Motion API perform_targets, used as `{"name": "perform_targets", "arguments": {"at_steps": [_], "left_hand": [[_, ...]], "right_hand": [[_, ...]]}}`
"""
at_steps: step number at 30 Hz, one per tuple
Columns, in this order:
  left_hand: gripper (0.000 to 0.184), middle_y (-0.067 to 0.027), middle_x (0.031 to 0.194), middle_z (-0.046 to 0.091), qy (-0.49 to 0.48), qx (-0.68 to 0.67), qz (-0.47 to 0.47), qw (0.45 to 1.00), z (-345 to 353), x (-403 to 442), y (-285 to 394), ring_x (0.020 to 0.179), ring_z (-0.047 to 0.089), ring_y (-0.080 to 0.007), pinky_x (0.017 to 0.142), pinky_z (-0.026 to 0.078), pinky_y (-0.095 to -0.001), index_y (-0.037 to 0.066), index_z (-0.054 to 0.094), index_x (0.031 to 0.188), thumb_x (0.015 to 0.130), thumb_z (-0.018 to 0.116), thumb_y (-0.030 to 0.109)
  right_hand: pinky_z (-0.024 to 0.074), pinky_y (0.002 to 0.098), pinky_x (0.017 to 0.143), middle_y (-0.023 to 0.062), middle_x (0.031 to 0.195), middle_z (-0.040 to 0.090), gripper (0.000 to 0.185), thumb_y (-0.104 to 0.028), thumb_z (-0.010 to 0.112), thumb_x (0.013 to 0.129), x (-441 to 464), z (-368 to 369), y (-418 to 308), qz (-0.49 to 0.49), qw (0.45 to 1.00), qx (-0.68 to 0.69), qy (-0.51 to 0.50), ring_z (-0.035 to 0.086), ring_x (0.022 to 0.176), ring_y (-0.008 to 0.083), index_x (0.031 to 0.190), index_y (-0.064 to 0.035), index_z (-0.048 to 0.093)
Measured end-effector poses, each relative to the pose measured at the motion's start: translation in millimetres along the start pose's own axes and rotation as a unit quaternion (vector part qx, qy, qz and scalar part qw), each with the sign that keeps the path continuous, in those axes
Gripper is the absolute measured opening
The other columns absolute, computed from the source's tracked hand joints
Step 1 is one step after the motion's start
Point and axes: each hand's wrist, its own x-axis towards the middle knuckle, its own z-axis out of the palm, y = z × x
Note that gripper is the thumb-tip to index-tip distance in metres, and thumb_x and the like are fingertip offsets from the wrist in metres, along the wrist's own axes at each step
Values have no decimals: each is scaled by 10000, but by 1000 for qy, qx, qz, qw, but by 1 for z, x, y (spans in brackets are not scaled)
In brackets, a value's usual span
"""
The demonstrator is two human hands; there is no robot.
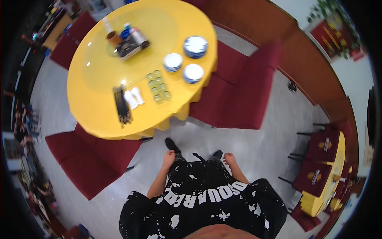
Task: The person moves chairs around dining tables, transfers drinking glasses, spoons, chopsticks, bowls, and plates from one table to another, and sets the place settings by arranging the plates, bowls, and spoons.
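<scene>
I had the left hand [169, 157] and the right hand [229, 159] hanging low by the thighs, on the near side of the double row of small, clear, green-tinted glass cups [158, 86] and well apart from it. Those cups stood on the round desk draped in yellow cloth [95, 109], straight ahead of the left hand, their long axis running away from me with the far end leaning left. That made the left hand the nearer one; the right hand hung off to the right of the cups' line, and the maroon upholstered chair [236, 99], also right of the cups, stood between it and the stacks of round white-and-blue dishes [193, 73] beyond and right of the cups. Left of the cups lay the white, spoon-like pieces [134, 98], and farther left the bundle of long, thin black sticks [122, 106], its axis close to parallel with the rows. I saw nothing held in either hand; the fingers seemed loosely curled, but I could not tell how far open they were.
</scene>
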Motion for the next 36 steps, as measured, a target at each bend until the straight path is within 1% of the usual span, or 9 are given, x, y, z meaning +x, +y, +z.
{"name": "perform_targets", "arguments": {"at_steps": [5,11,12,16,18,19,23,31,36], "left_hand": [[312,-171,964,722,-52,106,55,991,121,-31,71,940,694,-280,847,532,-378,37,700,1081,880,592,250],[373,-166,1032,704,-14,-6,190,982,271,-49,200,996,663,-260,891,499,-362,20,644,1171,958,548,310],[385,-166,1047,701,-1,-16,222,975,284,-53,231,1010,658,-257,901,493,-360,17,632,1192,973,538,319],[451,-170,1141,669,18,-52,281,958,306,-53,335,1095,620,-254,958,458,-352,8,581,1277,1009,512,364],[514,-181,1237,626,-36,-76,223,971,321,-41,377,1180,580,-262,1011,427,-350,4,549,1320,995,520,401],[547,-187,1285,605,-49,-71,203,975,330,-41,401,1222,560,-267,1038,411,-349,2,533,1342,988,525,419],[743,-258,1395,511,-42,-22,205,978,354,-51,511,1293,509,-375,1078,391,-414,-21,431,1415,907,583,500],[875,-243,1284,541,128,242,301,913,443,12,646,1099,590,-423,891,494,-524,18,328,1469,780,694,414],[888,-211,1274,544,244,300,283,878,486,29,704,1129,559,-381,926,462,-500,51,375,1463,756,726,459]], "right_hand": [[520,357,560,99,915,669,376,-317,567,927,13,-123,100,23,978,205,18,639,678,213,1224,-86,563],[444,369,408,156,677,603,213,-239,533,883,18,-240,211,151,915,346,144,535,467,225,871,-27,523],[479,447,465,168,773,647,236,-228,538,859,51,-251,249,146,902,390,118,604,558,289,988,-31,532],[486,440,496,174,813,658,270,-249,528,878,86,-286,225,97,964,238,70,621,605,298,1012,-15,545],[489,437,511,177,833,664,289,-259,522,887,124,-303,215,4,993,108,47,629,629,303,1024,-7,551],[491,455,533,163,831,666,276,-262,508,898,148,-316,216,-153,985,-75,28,623,639,294,984,-12,589],[485,440,529,160,802,656,262,-249,520,890,188,-392,146,-133,990,-50,29,617,628,283,962,-9,594],[475,411,523,153,744,636,235,-224,546,873,263,-557,-3,-96,993,42,50,604,606,259,918,-1,605],[469,393,519,148,707,623,219,-208,561,863,378,-649,-93,-290,954,-68,-23,596,593,245,891,3,612]]}}
